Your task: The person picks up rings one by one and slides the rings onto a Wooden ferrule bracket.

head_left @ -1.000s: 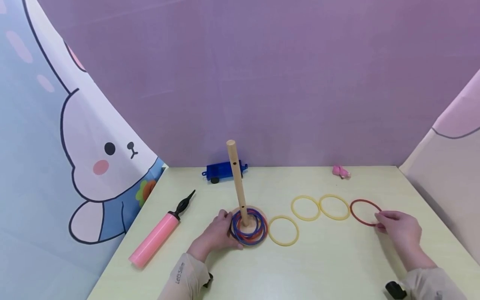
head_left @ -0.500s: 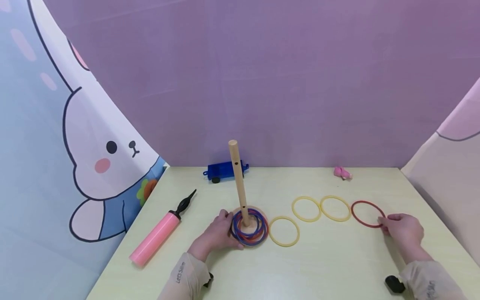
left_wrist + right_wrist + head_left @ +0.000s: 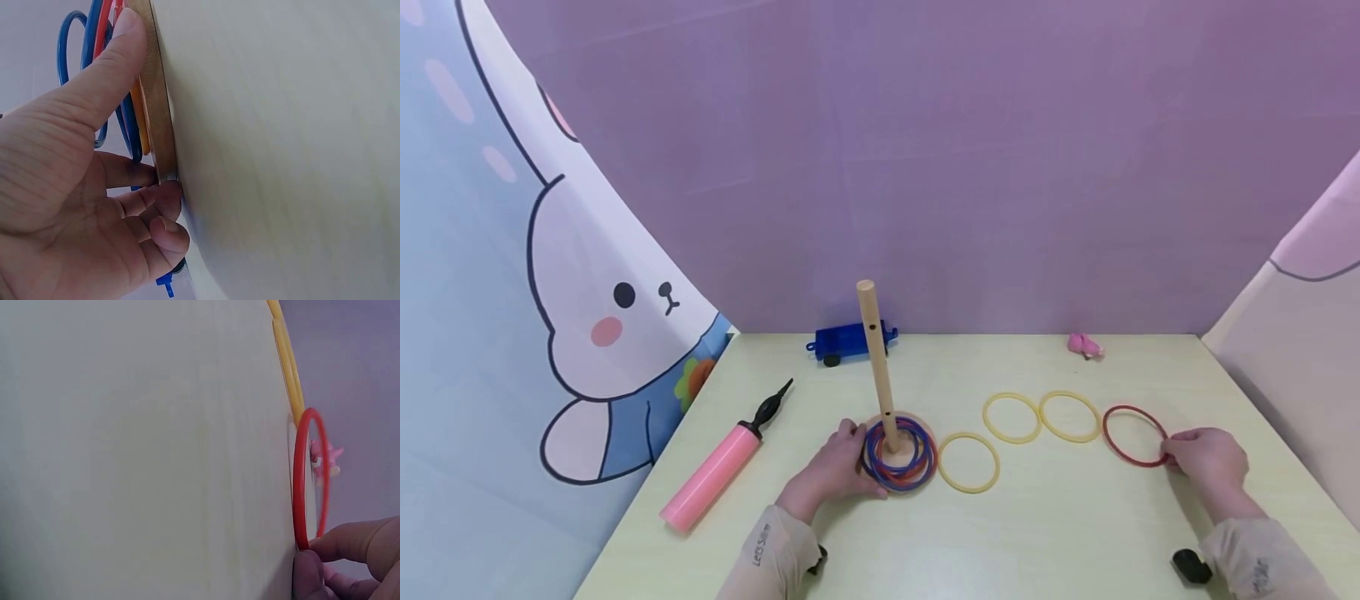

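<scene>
My left hand (image 3: pixel 831 471) grips the round wooden base (image 3: pixel 157 94) of a ring toss stand, thumb and fingers on its edge. From that base rises an upright wooden post (image 3: pixel 877 367). Several blue and red rings (image 3: pixel 901 485) lie stacked around the post's foot, and the left wrist view also shows a yellow one (image 3: pixel 140 119) among them. At the far right, my right hand (image 3: pixel 1208 462) pinches the near edge of a red ring (image 3: pixel 300 481) between thumb and fingers. In the right wrist view that ring stands tilted up from the tabletop.
Three yellow rings, one near the base (image 3: pixel 968 492) and two farther back (image 3: pixel 1011 441) (image 3: pixel 1070 439), lie flat between the hands. A pink hand pump (image 3: pixel 711 479) lies at left. Behind the post sits a blue toy wagon (image 3: pixel 841 340); a small pink toy (image 3: pixel 1084 345) lies at back right.
My right hand has shifted slightly right with the red ring, whose edge has tilted. My left hand stays on the base; the other rings have not moved.
</scene>
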The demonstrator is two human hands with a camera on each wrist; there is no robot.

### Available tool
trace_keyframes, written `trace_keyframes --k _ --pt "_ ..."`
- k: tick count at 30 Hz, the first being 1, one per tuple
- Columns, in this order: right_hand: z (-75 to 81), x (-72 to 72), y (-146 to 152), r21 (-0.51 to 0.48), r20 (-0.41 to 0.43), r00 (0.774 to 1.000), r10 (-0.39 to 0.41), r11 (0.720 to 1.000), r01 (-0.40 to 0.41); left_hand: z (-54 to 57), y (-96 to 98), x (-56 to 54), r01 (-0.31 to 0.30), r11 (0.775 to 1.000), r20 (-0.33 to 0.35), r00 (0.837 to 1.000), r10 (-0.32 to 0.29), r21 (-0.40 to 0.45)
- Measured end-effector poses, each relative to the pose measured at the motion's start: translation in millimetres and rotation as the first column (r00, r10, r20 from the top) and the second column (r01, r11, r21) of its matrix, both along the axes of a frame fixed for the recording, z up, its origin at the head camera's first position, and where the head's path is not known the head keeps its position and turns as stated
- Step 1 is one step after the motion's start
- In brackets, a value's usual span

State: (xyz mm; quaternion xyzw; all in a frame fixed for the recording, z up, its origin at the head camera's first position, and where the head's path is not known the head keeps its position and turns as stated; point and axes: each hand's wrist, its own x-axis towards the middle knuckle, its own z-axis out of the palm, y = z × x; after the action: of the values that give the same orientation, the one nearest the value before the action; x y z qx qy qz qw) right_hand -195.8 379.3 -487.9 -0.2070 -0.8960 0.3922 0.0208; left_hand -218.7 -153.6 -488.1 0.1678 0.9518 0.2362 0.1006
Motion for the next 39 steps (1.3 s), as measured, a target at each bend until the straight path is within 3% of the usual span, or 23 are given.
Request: trace_keyframes --k 4,9,15,19,27,39 --pt "0.9 4.2 -0.5 -0.029 0.016 1.0 0.022 0.999 -0.022 0.7 -0.1 1.0 0.002 1.0 0.001 1.0 -0.002 0.0" --pt "0.9 9.6 -1.2 -0.173 0.036 0.999 0.03 0.985 -0.023 1.3 -0.6 2.7 0.006 1.0 -0.002 1.0 -0.006 0.012" --pt "5.4 16.1 -15.1 -0.345 -0.065 0.996 0.069 0.935 -0.087 0.7 -1.2 3.1 0.011 1.0 -0.018 1.0 -0.011 0.009" --pt "11.4 19.4 -30.9 -0.402 -0.121 0.987 0.102 0.905 -0.143 0.0 -1.2 2.7 0.01 1.0 -0.017 1.0 -0.01 0.008" --pt "22.8 25.0 -64.5 -0.436 -0.128 0.98 0.155 0.879 -0.196 -1.1 -0.7 0.9 0.008 1.0 -0.001 1.0 -0.008 0.008" --pt "43.2 30.0 -116.1 -0.474 -0.216 0.939 0.269 0.812 -0.342 -0.9 -0.8 -0.9 0.014 1.0 -0.009 1.0 -0.014 -0.003"
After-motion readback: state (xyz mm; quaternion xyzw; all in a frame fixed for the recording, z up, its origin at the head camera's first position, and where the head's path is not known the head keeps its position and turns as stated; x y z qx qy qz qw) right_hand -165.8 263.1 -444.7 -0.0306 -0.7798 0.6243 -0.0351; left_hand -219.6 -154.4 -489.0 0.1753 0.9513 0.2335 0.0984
